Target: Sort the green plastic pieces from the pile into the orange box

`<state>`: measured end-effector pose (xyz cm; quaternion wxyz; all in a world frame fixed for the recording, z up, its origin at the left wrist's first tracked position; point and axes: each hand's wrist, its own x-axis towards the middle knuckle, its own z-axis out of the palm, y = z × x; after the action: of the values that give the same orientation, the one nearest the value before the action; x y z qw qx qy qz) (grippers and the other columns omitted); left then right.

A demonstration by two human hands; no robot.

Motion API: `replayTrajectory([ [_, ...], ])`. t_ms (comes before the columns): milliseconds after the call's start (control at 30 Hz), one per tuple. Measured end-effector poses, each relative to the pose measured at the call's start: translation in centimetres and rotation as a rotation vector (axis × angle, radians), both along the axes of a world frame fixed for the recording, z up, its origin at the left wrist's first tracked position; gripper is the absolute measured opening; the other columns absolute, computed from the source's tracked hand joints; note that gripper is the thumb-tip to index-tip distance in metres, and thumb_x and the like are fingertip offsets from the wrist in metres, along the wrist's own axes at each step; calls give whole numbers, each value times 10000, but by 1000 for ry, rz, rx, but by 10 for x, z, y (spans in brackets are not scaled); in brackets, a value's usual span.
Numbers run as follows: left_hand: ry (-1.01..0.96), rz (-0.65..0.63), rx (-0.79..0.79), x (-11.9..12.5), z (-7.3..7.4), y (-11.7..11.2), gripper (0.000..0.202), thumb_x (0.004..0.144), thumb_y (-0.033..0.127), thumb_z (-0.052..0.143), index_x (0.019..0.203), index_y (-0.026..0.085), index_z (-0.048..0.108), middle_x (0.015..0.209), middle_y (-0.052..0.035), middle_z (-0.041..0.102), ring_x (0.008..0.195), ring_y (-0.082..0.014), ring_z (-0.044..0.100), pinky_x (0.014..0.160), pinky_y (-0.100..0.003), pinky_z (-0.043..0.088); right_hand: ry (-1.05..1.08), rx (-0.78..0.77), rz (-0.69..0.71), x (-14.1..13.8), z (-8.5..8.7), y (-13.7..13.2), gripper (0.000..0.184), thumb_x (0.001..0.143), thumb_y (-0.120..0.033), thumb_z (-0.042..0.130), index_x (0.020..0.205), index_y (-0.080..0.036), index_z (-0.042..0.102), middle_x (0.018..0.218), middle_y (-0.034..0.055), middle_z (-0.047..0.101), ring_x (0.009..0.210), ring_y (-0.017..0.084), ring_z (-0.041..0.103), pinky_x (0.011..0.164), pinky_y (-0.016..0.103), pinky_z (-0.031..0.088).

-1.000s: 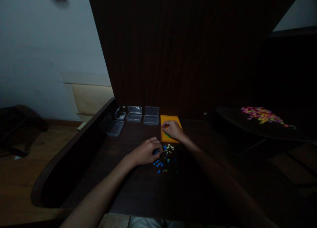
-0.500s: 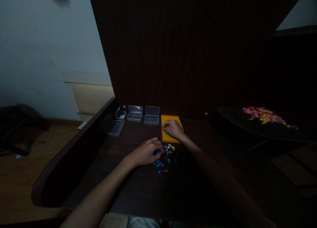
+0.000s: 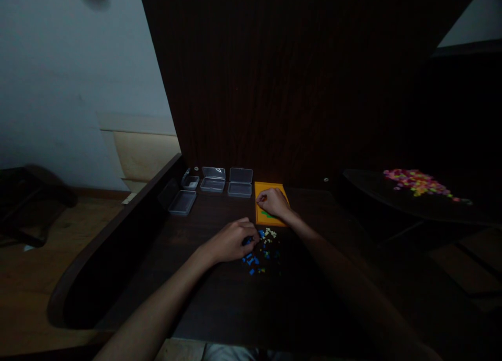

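Note:
An orange tray-like board (image 3: 269,186) lies on the dark tabletop, with a green patch (image 3: 268,214) on its surface. Over the board is my right hand (image 3: 272,202), its thumb and fingertips pinched together; whatever they hold is too small to make out. My left hand (image 3: 235,240) rests at the left edge of a scatter of tiny pieces, fingers curled down onto it. Blue pieces (image 3: 250,259) show under and below those fingers, and pale yellow pieces (image 3: 269,234) lie just to the right. Whether the left fingertips grip a piece is hidden.
Several clear plastic boxes with raised lids, among them one box (image 3: 240,189) beside the board, stand along the back left. A raised dark side panel (image 3: 117,251) borders the table at left. Pink and yellow bits (image 3: 421,183) are heaped on a dark surface at right.
Both hands keep almost the same place and pose. The whole view has shifted very slightly; the pieces and boxes look unmoved.

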<state>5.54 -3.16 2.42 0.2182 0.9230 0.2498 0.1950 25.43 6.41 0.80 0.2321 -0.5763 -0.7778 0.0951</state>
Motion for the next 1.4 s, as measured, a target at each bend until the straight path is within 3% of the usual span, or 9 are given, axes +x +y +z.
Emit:
replayTrajectory([
  [133,4,3,6,0,0,0,109,876,121,537,834,170,625,836,-31,640,832,-165,563,789,-267,437,-21,7,-8,3,5,-1,167,717,-115,637,765,-208,766,769,37,753,746,181,689,627,217,467],
  [433,8,-12,22,0,0,-1,110,873,115,541,834,174,625,826,-28,637,830,-165,561,776,-260,432,68,-72,136,8,8,-10,332,732,6,543,907,-200,734,911,36,765,869,179,711,749,240,519],
  [967,6,-1,41,0,0,-2,118,867,106,541,840,178,630,831,-27,642,848,-168,564,783,-260,434,37,-103,143,18,8,-16,329,732,-19,582,974,-198,717,979,42,759,935,191,708,821,277,527],
  [1233,-26,44,81,0,-2,-1,137,864,106,547,930,179,642,897,-35,664,888,-177,578,818,-275,450,78,24,134,26,19,-26,284,741,-56,587,941,-184,743,957,49,757,855,189,697,806,281,514],
  [1400,-93,134,116,-1,-6,1,186,861,113,550,1003,197,634,949,-32,676,915,-187,584,831,-296,472,107,57,154,34,23,-33,218,771,-87,579,885,-155,752,876,58,746,708,153,642,705,257,488],
])
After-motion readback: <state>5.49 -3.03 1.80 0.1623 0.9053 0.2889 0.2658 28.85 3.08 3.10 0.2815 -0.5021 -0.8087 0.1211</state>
